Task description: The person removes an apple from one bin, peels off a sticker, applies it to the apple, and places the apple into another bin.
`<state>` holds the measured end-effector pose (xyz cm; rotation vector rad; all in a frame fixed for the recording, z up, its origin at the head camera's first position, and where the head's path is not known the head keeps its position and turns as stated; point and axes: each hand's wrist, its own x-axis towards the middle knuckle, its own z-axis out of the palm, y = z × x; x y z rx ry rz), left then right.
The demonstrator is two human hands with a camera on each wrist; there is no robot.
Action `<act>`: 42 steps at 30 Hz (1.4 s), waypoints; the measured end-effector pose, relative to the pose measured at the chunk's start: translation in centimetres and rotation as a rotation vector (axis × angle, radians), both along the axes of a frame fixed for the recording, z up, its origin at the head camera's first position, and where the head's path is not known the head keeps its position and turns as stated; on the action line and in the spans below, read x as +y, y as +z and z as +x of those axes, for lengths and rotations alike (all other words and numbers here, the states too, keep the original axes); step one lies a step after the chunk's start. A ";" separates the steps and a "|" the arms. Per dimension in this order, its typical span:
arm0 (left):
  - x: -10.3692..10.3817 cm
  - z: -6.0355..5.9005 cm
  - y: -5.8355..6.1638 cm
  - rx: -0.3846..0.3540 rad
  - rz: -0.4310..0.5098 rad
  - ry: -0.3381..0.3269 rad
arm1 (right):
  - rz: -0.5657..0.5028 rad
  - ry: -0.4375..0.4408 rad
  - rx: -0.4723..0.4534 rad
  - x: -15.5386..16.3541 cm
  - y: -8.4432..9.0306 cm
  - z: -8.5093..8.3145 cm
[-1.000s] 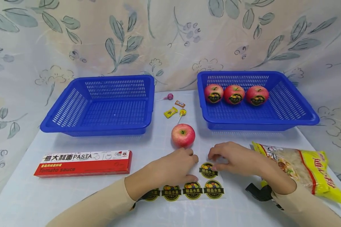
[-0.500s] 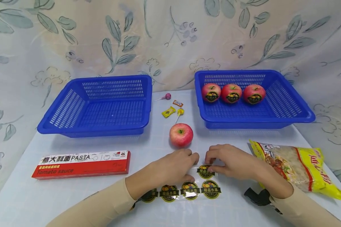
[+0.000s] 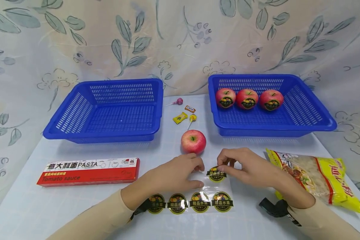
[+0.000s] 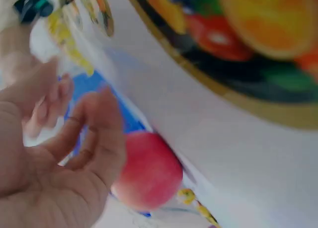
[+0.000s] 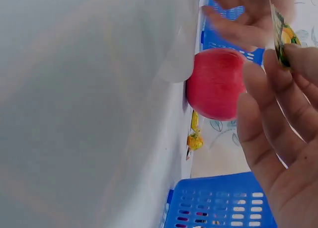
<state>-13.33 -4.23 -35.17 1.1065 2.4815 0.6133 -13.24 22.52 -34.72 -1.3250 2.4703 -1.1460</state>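
Peeling a fruit sticker beside a bare apple

The right hand [image 3: 246, 166] pinches a round fruit sticker [image 3: 216, 174] between thumb and fingertips, lifted just above the clear sticker sheet [image 3: 195, 201]. The left hand [image 3: 171, 176] rests on that sheet, fingers loosely bent, pressing it to the table [image 3: 78, 206]. The unlabelled red apple [image 3: 193, 141] sits just beyond both hands, between the two blue baskets [image 3: 108, 110].
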 end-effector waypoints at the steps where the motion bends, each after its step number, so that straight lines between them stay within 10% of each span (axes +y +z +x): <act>1: -0.3 -0.1 0.1 -0.040 0.061 0.018 | 0.001 -0.009 0.016 -0.2 0.0 -0.1; 6: -1.3 -0.4 0.8 -0.096 0.293 0.037 | 0.026 -0.033 0.039 -1.3 0.1 -0.5; 22: -2.4 -1.4 0.2 0.372 0.269 0.264 | 0.066 -0.202 0.284 -4.4 0.2 -3.0; 42: -2.3 -3.3 -0.1 0.382 0.204 0.265 | 0.144 -0.252 0.258 -6.0 0.5 -4.8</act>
